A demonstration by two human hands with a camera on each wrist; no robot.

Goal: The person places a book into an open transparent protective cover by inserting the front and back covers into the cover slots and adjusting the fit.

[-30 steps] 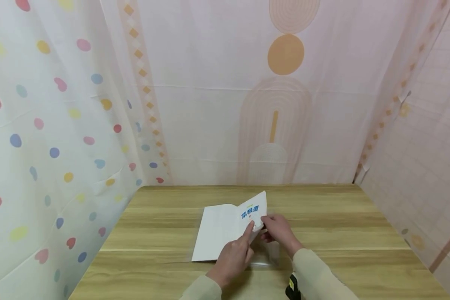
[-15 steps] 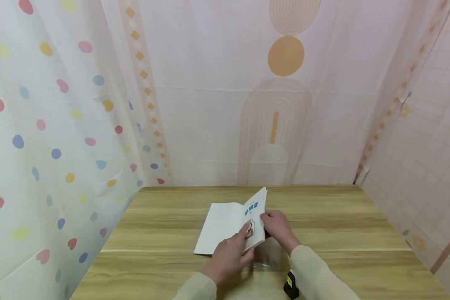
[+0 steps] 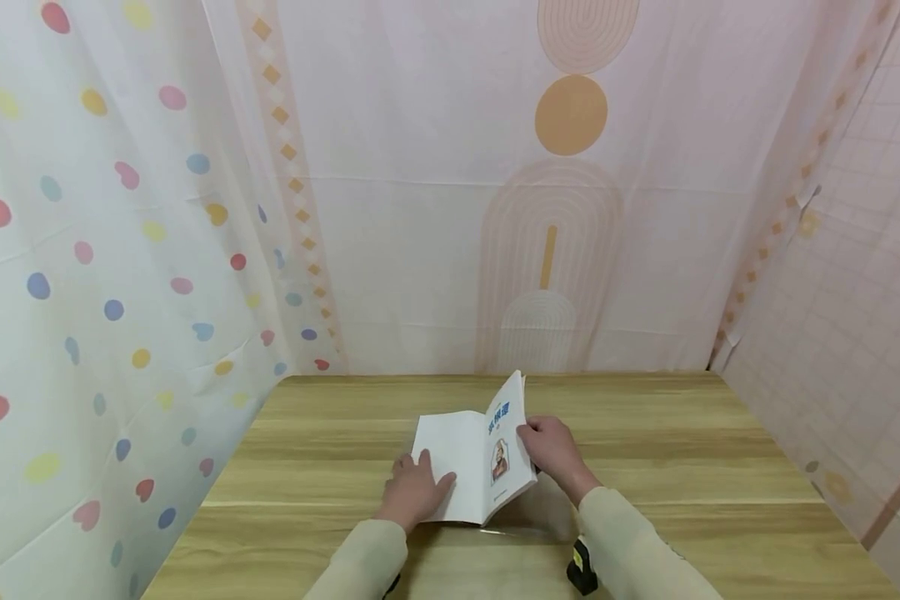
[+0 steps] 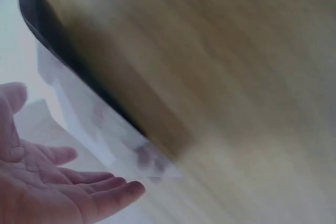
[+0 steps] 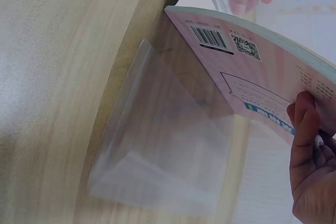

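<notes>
Item: paperback book (image 3: pixel 487 454), lying open on the wooden table (image 3: pixel 645 433), near its middle and close to the person.
Cover: front cover spread flat to the left, its white inside facing up; the block of pages is raised at a slant on the right.
Back cover: pink, with 1 barcode and 1 QR code, seen from beneath in the right wrist view.
Left hand (image 3: pixel 414 490): fingers straight and spread, palm pressing the flat cover onto the table.
Right hand (image 3: pixel 553 446): fingers curled round the outer edge of the page block, holding it tilted up.
Plastic sleeve (image 5: pixel 168 150): 1 clear, folded film sheet lying on the table under the raised block, apart from the back cover at its near edge.
Backdrop: patterned curtains (image 3: pixel 120 250) on 3 sides.
Risk, slip: the page block would likely drop shut if the right hand's hold loosens.
Risk, sleeve: the film looks light and slippery; a nudge from the book could slide or crease it.
Risk, spine: pressing the cover hard flat may crack the binding.
</notes>
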